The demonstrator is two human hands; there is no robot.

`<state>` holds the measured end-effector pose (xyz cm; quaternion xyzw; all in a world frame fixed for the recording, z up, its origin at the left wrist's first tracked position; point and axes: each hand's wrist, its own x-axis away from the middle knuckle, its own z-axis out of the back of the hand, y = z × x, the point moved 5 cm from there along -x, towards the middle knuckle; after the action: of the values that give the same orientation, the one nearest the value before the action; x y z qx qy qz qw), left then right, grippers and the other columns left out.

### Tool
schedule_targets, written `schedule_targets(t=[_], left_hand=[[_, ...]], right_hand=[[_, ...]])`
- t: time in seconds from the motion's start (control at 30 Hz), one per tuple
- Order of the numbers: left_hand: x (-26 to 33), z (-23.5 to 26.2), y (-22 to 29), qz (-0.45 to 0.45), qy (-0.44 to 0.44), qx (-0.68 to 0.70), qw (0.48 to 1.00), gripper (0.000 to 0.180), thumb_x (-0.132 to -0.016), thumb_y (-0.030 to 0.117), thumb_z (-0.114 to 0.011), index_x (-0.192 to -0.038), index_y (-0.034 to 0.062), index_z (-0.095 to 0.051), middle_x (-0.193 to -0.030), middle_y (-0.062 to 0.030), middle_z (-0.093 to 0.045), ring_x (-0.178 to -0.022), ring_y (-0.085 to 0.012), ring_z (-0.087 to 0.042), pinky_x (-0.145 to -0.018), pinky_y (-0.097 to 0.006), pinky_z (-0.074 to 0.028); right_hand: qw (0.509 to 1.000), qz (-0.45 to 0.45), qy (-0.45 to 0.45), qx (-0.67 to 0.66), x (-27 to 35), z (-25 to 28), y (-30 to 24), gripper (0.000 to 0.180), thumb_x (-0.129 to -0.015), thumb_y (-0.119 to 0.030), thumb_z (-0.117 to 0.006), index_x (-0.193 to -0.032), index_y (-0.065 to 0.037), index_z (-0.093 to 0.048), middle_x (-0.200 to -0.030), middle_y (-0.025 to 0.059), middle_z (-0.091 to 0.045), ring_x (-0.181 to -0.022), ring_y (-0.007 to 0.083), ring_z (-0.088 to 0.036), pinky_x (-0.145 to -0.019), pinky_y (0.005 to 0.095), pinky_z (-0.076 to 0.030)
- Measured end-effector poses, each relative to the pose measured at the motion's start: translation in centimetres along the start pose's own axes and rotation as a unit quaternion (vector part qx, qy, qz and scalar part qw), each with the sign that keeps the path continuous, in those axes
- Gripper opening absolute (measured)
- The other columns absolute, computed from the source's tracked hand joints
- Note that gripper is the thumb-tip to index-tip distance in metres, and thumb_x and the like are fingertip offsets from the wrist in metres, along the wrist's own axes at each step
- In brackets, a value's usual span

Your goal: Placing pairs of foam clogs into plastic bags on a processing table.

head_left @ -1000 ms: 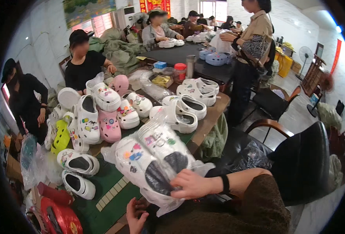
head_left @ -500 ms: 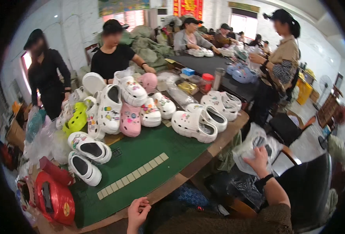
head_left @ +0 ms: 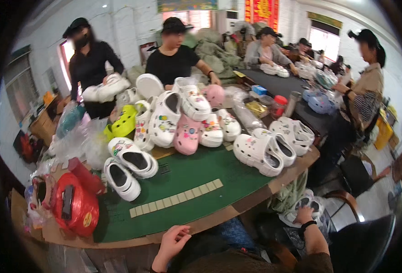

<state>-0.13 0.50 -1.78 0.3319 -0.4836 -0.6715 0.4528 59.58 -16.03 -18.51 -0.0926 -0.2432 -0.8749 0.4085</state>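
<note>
Right hand [head_left: 306,214] down past the table's right edge, fingers clamped on a clear plastic bag of white clogs [head_left: 311,205] held low beside the dark chair [head_left: 369,241]. Left hand [head_left: 172,242] empty, fingers loosely curled, just below the near rim of the green-topped table [head_left: 187,179]. Bag well right of and below the tabletop, at the right hand and far from the left; long axis too crumpled to tell.

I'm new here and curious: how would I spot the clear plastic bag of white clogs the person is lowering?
Start at the green-topped work table and follow its right corner down toward the floor. There the right hand, wearing a black wristband, rests on a clear plastic bag of white clogs: the only bagged pair below the tabletop.
</note>
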Motion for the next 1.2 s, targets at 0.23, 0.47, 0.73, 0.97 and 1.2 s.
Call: schedule_targets(t=[0.23, 0.47, 0.73, 0.97, 1.2], left_hand=[[-0.4, -0.1, -0.6, 0.009, -0.084, 0.002, 0.996, 0.032, -0.093, 0.015, -0.067, -0.122, 0.0052, -0.062, -0.111, -0.0101, -0.061, -0.098, -0.0172, -0.066, -0.081, -0.029, -0.054], [0.2, 1.6, 0.6, -0.035, -0.171, -0.037, 0.984, 0.037, -0.094, 0.024, -0.066, -0.127, 0.0070, -0.059, -0.113, -0.0094, -0.059, -0.096, -0.0206, -0.064, -0.082, -0.031, -0.054], [-3.0, 14.4, 12.1, -0.120, 0.228, -0.321, 0.911, 0.019, -0.086, 0.017, -0.067, -0.103, 0.0086, -0.069, -0.086, -0.0112, -0.067, -0.076, -0.0280, -0.066, -0.068, -0.037, -0.053], [-16.9, 26.5, 7.4, 0.055, 0.381, -0.358, 0.851, 0.052, -0.081, 0.025, -0.072, -0.126, 0.0055, -0.057, -0.121, -0.0233, -0.059, -0.107, -0.0390, -0.061, -0.093, -0.043, -0.050], [-26.3, 33.0, 0.1, 0.197, 0.488, -0.325, 0.786, 0.100, -0.076, 0.025, -0.076, -0.155, 0.0116, -0.016, -0.152, -0.0268, -0.031, -0.148, -0.0450, -0.008, -0.114, -0.054, -0.030]], right_hand=[[0.968, 0.173, 0.158, -0.090, 6.9, 17.5, -7.0, 0.055, -0.058, -0.049, -0.084, -0.094, -0.009, -0.073, -0.078, 0.0107, -0.070, -0.075, 0.0292, -0.068, -0.068, 0.0409, -0.053], [0.659, 0.639, 0.212, -0.335, 23.2, 37.0, -26.5, 0.034, -0.076, -0.028, -0.080, -0.101, -0.008, -0.067, -0.094, 0.0086, -0.067, -0.090, 0.0282, -0.066, -0.078, 0.0383, -0.053], [0.554, 0.711, 0.345, -0.262, 23.1, 42.0, -50.0, 0.078, -0.068, -0.062, -0.076, -0.130, -0.018, -0.057, -0.136, 0.0304, -0.044, -0.126, 0.0483, -0.044, -0.106, 0.0584, -0.033], [0.654, 0.645, 0.285, -0.274, 22.3, 41.0, -57.5, 0.067, -0.058, -0.046, -0.087, -0.109, -0.009, -0.064, -0.122, 0.0215, -0.045, -0.107, 0.0431, -0.053, -0.090, 0.0513, -0.048], [0.688, 0.653, 0.213, -0.234, 20.7, 39.0, -44.0, 0.061, -0.066, -0.055, -0.081, -0.105, -0.010, -0.066, -0.111, 0.0196, -0.048, -0.099, 0.0385, -0.058, -0.076, 0.0461, -0.053]])
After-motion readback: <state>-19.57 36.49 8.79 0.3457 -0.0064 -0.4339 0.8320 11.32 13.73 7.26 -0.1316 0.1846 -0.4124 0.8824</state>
